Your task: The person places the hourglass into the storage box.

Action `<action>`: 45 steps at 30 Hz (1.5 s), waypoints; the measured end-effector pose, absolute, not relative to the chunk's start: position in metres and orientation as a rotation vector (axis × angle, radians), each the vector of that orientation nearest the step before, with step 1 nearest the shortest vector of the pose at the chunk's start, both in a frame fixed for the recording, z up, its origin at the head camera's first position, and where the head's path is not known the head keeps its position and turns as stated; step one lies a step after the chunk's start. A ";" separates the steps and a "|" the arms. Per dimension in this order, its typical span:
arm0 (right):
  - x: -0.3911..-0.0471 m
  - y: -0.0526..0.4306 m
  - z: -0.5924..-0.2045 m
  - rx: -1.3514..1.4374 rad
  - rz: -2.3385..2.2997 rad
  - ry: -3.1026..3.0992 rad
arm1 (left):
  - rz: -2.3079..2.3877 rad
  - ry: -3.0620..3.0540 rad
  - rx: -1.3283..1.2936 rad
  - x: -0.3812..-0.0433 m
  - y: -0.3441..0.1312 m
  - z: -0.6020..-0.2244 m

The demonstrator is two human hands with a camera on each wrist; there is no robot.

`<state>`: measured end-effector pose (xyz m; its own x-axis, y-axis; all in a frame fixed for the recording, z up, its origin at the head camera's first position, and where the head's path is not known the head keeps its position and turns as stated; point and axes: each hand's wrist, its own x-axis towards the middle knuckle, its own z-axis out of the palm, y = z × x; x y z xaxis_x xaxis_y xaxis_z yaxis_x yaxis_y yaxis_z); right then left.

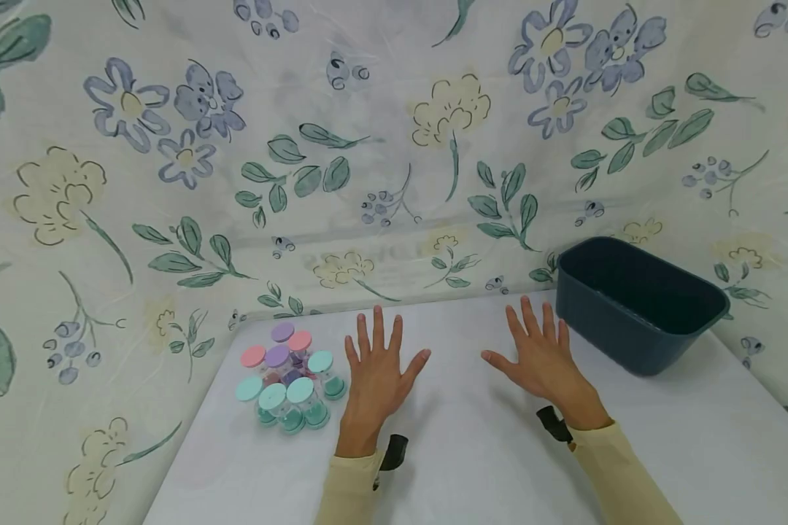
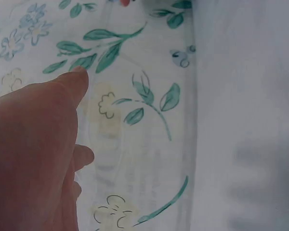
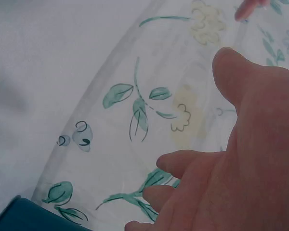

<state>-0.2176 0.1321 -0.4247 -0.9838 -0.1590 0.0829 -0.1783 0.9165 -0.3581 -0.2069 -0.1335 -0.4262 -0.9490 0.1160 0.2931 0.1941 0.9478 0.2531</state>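
Observation:
My left hand [image 1: 376, 379] is spread palm down over the white table, fingers straight and apart, holding nothing. Just left of it in the head view stands a cluster of small hourglasses with clear middles: several teal ones [image 1: 301, 391], two purple ones [image 1: 278, 356] and two pink ones [image 1: 253, 356]. My right hand [image 1: 546, 362] is likewise spread with nothing in it, its fingers close to a dark blue rectangular tub [image 1: 637, 306] at the right. In the right wrist view a corner of the tub [image 3: 33, 216] shows below the fingers.
The white tabletop [image 1: 456, 437] runs between and in front of the hands. Behind it rises a floral-patterned cloth [image 1: 394, 146], which also hangs at both sides. Each wrist wears a black strap-on camera [image 1: 394, 452].

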 end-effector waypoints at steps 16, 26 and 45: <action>-0.212 0.131 -0.413 0.312 0.560 -2.980 | -0.567 -2.798 -0.406 -0.201 -0.116 -0.423; -0.197 0.175 -0.385 0.398 0.865 -2.866 | -0.948 -2.767 -0.586 -0.189 -0.095 -0.419; -0.204 0.345 -0.386 -0.292 1.160 -2.513 | -1.539 -2.658 -0.740 -0.185 0.007 -0.413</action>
<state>-0.2037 0.3445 -0.3855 -0.9151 0.3296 0.2321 0.0372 0.6423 -0.7656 -0.1848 0.0065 -0.4128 -0.8901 0.4027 0.2133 0.3855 0.4159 0.8237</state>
